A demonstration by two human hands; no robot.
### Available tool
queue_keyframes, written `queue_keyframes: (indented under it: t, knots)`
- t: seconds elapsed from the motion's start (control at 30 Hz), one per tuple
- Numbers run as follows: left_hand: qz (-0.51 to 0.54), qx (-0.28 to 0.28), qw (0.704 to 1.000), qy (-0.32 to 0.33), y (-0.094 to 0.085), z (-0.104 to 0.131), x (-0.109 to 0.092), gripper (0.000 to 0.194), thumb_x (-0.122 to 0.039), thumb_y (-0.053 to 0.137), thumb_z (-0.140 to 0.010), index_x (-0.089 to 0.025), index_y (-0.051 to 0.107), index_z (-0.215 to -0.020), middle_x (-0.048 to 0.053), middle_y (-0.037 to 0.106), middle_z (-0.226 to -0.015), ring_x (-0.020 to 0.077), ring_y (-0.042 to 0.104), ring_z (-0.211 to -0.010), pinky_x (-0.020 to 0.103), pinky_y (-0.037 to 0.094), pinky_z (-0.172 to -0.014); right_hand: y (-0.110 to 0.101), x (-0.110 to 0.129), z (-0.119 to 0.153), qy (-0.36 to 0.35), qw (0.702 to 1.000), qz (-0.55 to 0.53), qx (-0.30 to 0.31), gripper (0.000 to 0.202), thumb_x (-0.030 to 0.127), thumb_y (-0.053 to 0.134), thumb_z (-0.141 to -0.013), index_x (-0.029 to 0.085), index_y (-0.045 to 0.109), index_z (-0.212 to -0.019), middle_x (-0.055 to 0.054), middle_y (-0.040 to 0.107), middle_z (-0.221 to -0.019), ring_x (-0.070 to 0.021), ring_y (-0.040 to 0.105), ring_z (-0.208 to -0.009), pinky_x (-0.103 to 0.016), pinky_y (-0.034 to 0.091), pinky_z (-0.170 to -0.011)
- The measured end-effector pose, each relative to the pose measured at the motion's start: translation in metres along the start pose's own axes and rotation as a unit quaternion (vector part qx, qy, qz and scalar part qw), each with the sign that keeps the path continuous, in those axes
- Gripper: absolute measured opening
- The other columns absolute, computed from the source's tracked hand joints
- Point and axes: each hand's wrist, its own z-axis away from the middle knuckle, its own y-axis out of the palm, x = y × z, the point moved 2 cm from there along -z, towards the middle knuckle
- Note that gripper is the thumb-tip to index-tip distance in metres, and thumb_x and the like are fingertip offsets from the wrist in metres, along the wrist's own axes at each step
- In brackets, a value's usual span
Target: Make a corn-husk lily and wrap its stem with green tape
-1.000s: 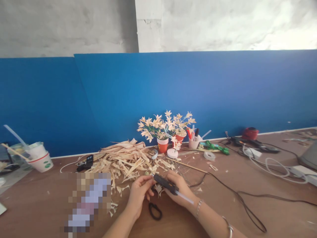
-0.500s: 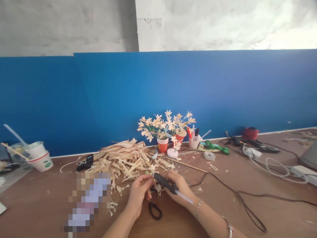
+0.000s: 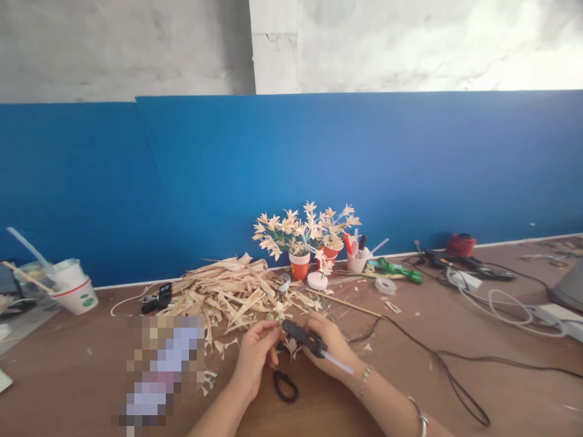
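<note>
A black hot glue gun (image 3: 304,337) is in my right hand (image 3: 331,347), fingers wrapped round it. A translucent glue stick (image 3: 337,362) pokes out of its back end, and its nose points at my left fingertips. My left hand (image 3: 257,352) is closed in a pinch; what lies between the fingertips is too small to make out. Just beyond them shows a small pale husk flower (image 3: 280,308). Another pale flower (image 3: 291,346) sits below the glue gun, partly hidden. Under my left fingers is a black loop (image 3: 285,386); I cannot tell whether they touch it.
A heap of dry husk strips (image 3: 228,285) spreads beyond my left hand. Potted husk flowers (image 3: 299,265) stand at the back, near a tape roll (image 3: 385,286). A black cable (image 3: 432,352) crosses the right side. Paper cups (image 3: 75,294) stand far left.
Almost nothing differs. The glue gun has shifted very slightly to the left; both hands keep their place.
</note>
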Motion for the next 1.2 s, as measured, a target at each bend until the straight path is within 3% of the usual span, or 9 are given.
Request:
queue_keyframes:
  t: [0.3, 0.6, 0.93, 1.2]
  knots:
    - [0.003, 0.003, 1.0, 0.008, -0.0019, -0.0028, 0.0035, 0.031, -0.036, 0.067, -0.066, -0.014, 0.058, -0.086, 0.003, 0.067, -0.065, 0.0037, 0.043, -0.032, 0.014, 0.025, -0.03, 0.0026, -0.004, 0.0013, 0.008, 1.0, -0.008, -0.021, 0.014, 0.01, 0.053, -0.065, 0.019, 0.043, -0.061, -0.001, 0.049, -0.07, -0.0134, 0.049, -0.062, -0.022, 0.038, -0.056]
    - [-0.005, -0.002, 1.0, 0.002, -0.0002, 0.0005, -0.001, 0.033, -0.038, 0.067, -0.064, -0.013, 0.06, -0.084, 0.004, 0.068, -0.066, 0.0024, 0.041, -0.029, 0.015, 0.025, -0.03, -0.0002, 0.0022, 0.0002, 0.006, 1.0, 0.004, 0.005, 0.016, 0.008, 0.052, -0.063, 0.019, 0.042, -0.059, 0.0, 0.048, -0.069, -0.0132, 0.05, -0.063, -0.022, 0.038, -0.057]
    - [0.004, 0.002, 1.0, 0.011, -0.0007, -0.0013, 0.0012, 0.031, -0.036, 0.067, -0.065, -0.014, 0.059, -0.085, 0.002, 0.066, -0.064, 0.004, 0.043, -0.032, 0.015, 0.024, -0.03, -0.0002, -0.0001, 0.0005, 0.005, 1.0, -0.003, -0.017, 0.014, 0.009, 0.052, -0.064, 0.019, 0.043, -0.061, -0.001, 0.048, -0.069, -0.0137, 0.049, -0.062, -0.022, 0.038, -0.056]
    - [-0.001, -0.003, 1.0, 0.006, -0.0002, -0.0006, -0.001, 0.031, -0.036, 0.067, -0.066, -0.013, 0.059, -0.085, 0.003, 0.067, -0.066, 0.0024, 0.041, -0.03, 0.014, 0.025, -0.031, -0.0004, 0.0025, 0.0009, 0.007, 1.0, 0.006, 0.0, 0.015, 0.008, 0.052, -0.062, 0.019, 0.043, -0.06, 0.0, 0.048, -0.069, -0.0134, 0.049, -0.062, -0.022, 0.037, -0.056]
